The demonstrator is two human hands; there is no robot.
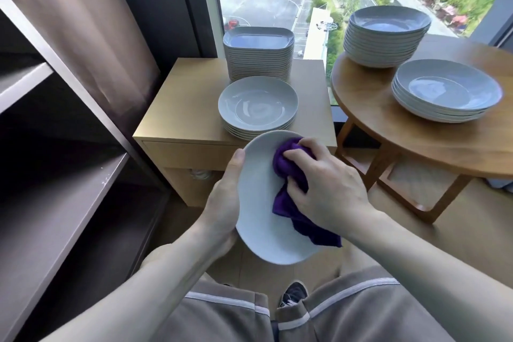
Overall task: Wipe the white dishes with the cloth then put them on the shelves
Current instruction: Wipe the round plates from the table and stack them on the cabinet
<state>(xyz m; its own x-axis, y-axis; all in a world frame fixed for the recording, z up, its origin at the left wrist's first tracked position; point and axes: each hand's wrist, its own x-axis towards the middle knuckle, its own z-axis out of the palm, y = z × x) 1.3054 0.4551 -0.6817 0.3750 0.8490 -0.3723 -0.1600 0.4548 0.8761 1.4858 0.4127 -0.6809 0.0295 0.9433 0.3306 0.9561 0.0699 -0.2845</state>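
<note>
My left hand [223,200] grips a white dish [258,219] by its left rim, thumb on top, and holds it tilted above my lap. My right hand [324,189] grips a bunched purple cloth [288,197] and presses it on the dish's inner face near the right rim. Part of the cloth hangs off the lower right edge. A stack of round white dishes [258,108] sits just beyond on the wooden cabinet [180,116]. The grey shelves [55,203] stand at my left.
A tall stack of square dishes [259,55] stands at the back of the cabinet. The round wooden table [416,133] at right carries a tall stack of bowls [387,36] and a low stack of plates [447,91]. A window lies behind both.
</note>
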